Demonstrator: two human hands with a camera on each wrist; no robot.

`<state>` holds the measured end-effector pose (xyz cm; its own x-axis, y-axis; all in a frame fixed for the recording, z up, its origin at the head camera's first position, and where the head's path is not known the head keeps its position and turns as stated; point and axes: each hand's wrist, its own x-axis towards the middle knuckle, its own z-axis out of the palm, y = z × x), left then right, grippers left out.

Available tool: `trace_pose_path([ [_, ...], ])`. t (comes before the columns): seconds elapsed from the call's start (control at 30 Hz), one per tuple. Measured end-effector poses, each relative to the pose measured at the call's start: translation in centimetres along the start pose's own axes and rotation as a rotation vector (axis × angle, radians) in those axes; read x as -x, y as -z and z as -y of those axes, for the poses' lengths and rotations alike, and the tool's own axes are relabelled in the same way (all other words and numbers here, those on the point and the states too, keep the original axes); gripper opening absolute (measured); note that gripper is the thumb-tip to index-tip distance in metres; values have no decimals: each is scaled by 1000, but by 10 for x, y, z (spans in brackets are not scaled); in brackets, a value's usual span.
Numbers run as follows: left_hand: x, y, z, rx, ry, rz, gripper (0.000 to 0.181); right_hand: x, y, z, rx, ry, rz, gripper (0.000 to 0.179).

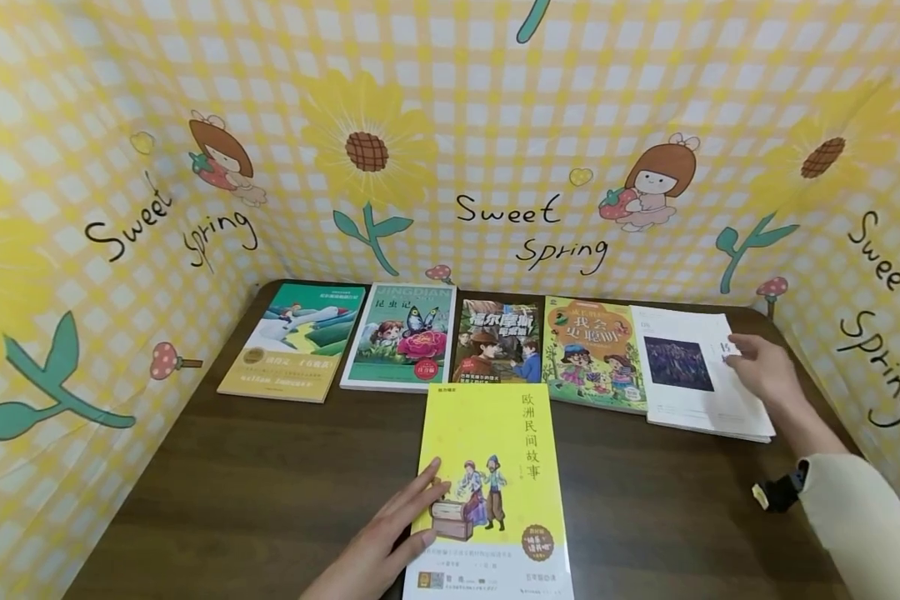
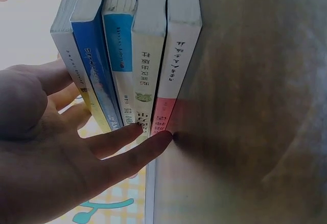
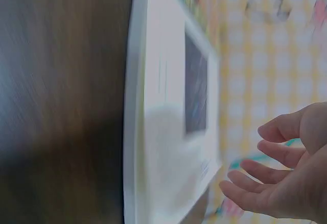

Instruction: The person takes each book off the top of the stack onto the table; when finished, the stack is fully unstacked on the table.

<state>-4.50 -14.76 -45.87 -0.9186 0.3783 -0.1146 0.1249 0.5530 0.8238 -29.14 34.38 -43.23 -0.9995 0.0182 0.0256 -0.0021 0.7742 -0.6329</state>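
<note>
A yellow storybook (image 1: 487,433) with two cartoon figures on its cover lies at the front middle of the dark table. It tops a stack whose spines, one of them a blue spine (image 2: 94,71), show in the left wrist view. My left hand (image 1: 393,533) rests against the stack's left side, fingers extended and touching the spines. At the far right lies a white book (image 1: 678,387) with a dark picture on its cover. Over its right edge is my right hand (image 1: 768,375); in the right wrist view its loosely bent fingers (image 3: 265,175) stand apart from the book, holding nothing.
Along the back lie a green-and-yellow book (image 1: 292,342), a teal butterfly book (image 1: 397,337), a dark detective book (image 1: 498,342) and an orange children's book (image 1: 596,354). Yellow checked cloth (image 1: 450,150) walls the table (image 1: 292,483) at the back and sides.
</note>
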Motion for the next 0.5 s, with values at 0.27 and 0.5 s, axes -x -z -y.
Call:
trace_pose_path([
  [0.27, 4, 1, -1, -41, -5, -33, 51, 82, -59, 73, -183, 316, 119, 39],
  [0.5, 3, -2, -2, -48, -22, -42, 50, 147, -112, 121, -273, 302, 266, 49],
])
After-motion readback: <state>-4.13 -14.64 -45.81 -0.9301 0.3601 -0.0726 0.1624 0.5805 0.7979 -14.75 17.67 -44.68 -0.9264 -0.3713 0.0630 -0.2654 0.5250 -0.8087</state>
